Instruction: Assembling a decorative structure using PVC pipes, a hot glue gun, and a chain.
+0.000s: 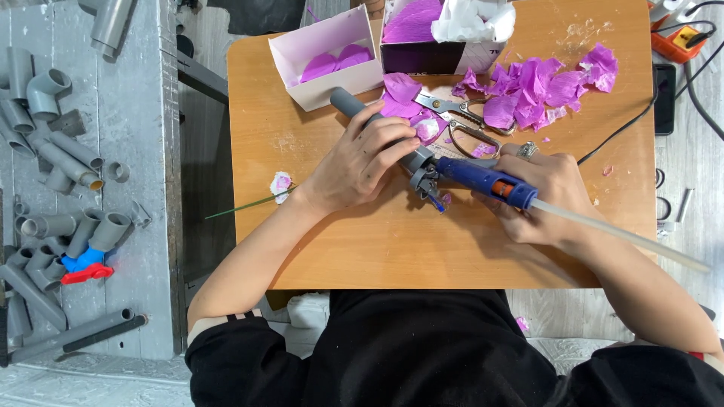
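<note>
My left hand (354, 162) grips a grey plastic pipe (348, 102) that lies slanted on the small wooden table (339, 241); a pale purple petal shows at my fingertips. My right hand (547, 196) holds a blue glue gun (483, 179) with an orange collar. Its nozzle points left at the pipe's lower end (424, 175). A long translucent glue stick (618, 235) sticks out of the gun's back toward the right.
Scissors (456, 113) lie among purple paper petals (539, 87). A white box (328, 56) with petals and a dark box (437, 38) with purple and white paper stand at the back. A small flower on a green stem (271, 192) lies left. Several grey pipe fittings (60, 166) cover the floor at left. A black cable (626, 124) runs right.
</note>
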